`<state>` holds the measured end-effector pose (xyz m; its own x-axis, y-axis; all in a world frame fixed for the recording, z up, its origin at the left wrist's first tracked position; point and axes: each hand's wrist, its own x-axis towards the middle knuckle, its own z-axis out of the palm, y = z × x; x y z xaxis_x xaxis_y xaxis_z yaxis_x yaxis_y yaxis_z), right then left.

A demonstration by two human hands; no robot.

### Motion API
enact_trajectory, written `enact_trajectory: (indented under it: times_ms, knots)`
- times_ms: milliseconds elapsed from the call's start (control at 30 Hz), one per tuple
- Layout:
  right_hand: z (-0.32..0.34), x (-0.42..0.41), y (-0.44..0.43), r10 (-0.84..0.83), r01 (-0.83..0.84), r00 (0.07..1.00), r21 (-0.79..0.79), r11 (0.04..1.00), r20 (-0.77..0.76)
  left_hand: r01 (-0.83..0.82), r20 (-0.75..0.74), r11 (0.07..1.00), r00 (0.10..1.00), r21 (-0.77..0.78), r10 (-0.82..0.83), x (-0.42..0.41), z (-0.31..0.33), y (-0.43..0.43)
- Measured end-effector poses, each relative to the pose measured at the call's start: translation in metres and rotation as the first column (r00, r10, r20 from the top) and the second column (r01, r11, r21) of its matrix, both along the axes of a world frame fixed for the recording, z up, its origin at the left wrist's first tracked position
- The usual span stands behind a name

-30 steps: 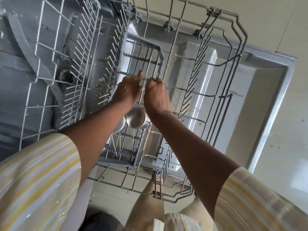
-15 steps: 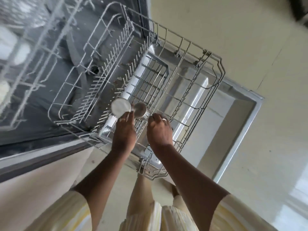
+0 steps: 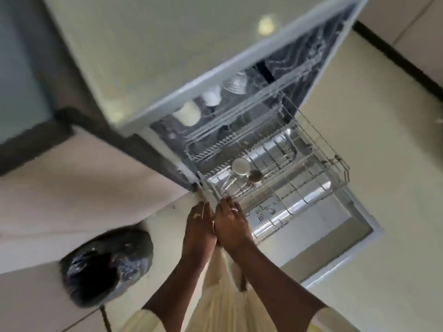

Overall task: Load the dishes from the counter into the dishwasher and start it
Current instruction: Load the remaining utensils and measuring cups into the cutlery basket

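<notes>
The dishwasher stands open with its door (image 3: 335, 250) folded down. Its wire lower rack (image 3: 318, 168) is pulled out over the door. Two round steel cups (image 3: 241, 166) (image 3: 255, 176) lie in the rack's near left part. White bowls (image 3: 187, 113) and a glass bowl (image 3: 236, 83) sit in the upper rack. My left hand (image 3: 200, 226) and my right hand (image 3: 231, 226) are side by side just in front of the lower rack's near corner, fingers fairly straight, holding nothing. My right fingertips reach the rack's edge. The picture is blurred.
A bin lined with a dark bag (image 3: 107, 267) stands on the floor at the lower left. The dark counter edge (image 3: 36, 140) runs above the cabinet fronts on the left. Pale floor tiles (image 3: 395, 164) lie to the right of the door.
My head has pulled back and up, so the whole dishwasher shows. Both hands have left the rack's inside and drawn back to its near edge. The cups stay in the rack.
</notes>
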<state>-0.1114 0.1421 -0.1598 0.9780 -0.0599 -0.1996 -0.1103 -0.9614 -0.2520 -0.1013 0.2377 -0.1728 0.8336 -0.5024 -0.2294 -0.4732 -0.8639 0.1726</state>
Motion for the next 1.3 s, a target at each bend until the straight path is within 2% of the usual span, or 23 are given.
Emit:
enact_trajectory:
  times_ms: [33, 100, 167, 233, 367, 433, 500, 633, 767, 900, 1000, 1167, 1300]
  knots:
    - [0.017, 0.002, 0.011, 0.030, -0.031, 0.999, -0.015, 0.999, -0.009, -0.070, 0.006, 0.996, 0.998, -0.056, 0.070, 0.000, 0.017, 0.010]
    - [0.038, 0.006, 0.036, 0.256, -0.262, 0.962, -0.064, 0.963, -0.094, -0.196, 0.026, 0.970, 0.979, -0.141, 0.202, -0.003, 0.047, 0.032]
    - [0.064, 0.008, 0.061, 0.362, -0.372, 0.927, -0.126, 0.919, -0.101, -0.346, -0.007, 0.922, 0.937, -0.172, 0.350, -0.010, 0.069, 0.059]
    - [0.087, 0.004, 0.088, 0.436, -0.433, 0.900, -0.171, 0.885, -0.019, -0.472, -0.016, 0.879, 0.881, -0.070, 0.472, -0.022, 0.085, 0.092]
    - [0.139, -0.001, 0.146, 0.601, -0.581, 0.796, -0.182, 0.793, 0.075, -0.648, 0.063, 0.762, 0.760, -0.021, 0.647, -0.044, 0.118, 0.149]
    - [0.149, -0.002, 0.181, 0.727, -0.715, 0.685, -0.150, 0.683, 0.045, -0.697, 0.101, 0.717, 0.713, 0.001, 0.694, -0.052, 0.135, 0.181]
    - [0.158, -0.002, 0.214, 0.791, -0.779, 0.611, -0.154, 0.608, 0.035, -0.722, 0.122, 0.691, 0.688, 0.025, 0.715, -0.059, 0.147, 0.212]
    - [0.178, 0.005, 0.295, 0.866, -0.857, 0.492, -0.126, 0.500, 0.091, -0.799, 0.157, 0.601, 0.594, 0.006, 0.789, -0.062, 0.173, 0.289]
    - [0.192, 0.009, 0.386, 0.885, -0.878, 0.443, -0.130, 0.460, 0.139, -0.901, 0.177, 0.414, 0.389, -0.131, 0.904, -0.069, 0.191, 0.373]
    - [0.207, 0.010, 0.473, 0.922, -0.898, 0.319, -0.240, 0.368, 0.220, -0.919, 0.246, 0.362, 0.318, -0.159, 0.915, -0.073, 0.211, 0.464]
    - [0.219, 0.016, 0.523, 0.925, -0.902, 0.288, -0.253, 0.348, 0.247, -0.945, 0.253, 0.256, 0.201, -0.203, 0.946, -0.079, 0.227, 0.523]
    - [0.229, 0.038, 0.579, 0.939, -0.916, 0.252, -0.254, 0.309, 0.232, -0.979, 0.308, 0.186, 0.152, -0.084, 0.939, -0.087, 0.235, 0.603]
    - [0.236, 0.062, 0.609, 0.948, -0.916, 0.228, -0.281, 0.285, 0.221, -0.981, 0.289, 0.161, 0.124, -0.108, 0.949, -0.078, 0.233, 0.641]
